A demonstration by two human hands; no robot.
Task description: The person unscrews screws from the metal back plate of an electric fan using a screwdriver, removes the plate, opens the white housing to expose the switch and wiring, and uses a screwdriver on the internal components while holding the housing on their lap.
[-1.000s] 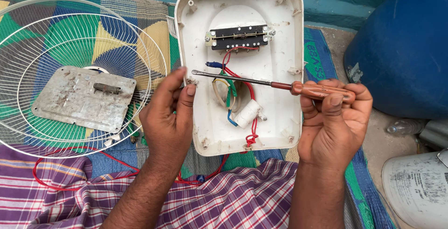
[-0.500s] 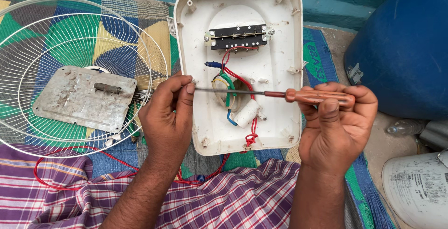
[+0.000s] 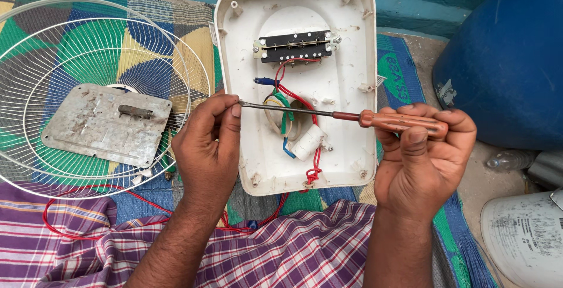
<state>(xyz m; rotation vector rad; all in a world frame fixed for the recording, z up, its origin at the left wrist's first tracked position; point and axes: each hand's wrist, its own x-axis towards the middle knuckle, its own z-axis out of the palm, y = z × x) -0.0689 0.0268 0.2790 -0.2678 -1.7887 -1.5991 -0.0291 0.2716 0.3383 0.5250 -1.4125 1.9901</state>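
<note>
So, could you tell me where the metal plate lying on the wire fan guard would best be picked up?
Probably by its near right corner. The metal plate lies flat on the fan guard, and that corner overhangs the open wires, so fingers could slip under it from the right. The small raised bracket on top looks too slight to grip.

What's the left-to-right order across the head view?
Wire fan guard → grey metal plate → left hand → white plastic housing → right hand holding screwdriver → blue barrel.
</note>
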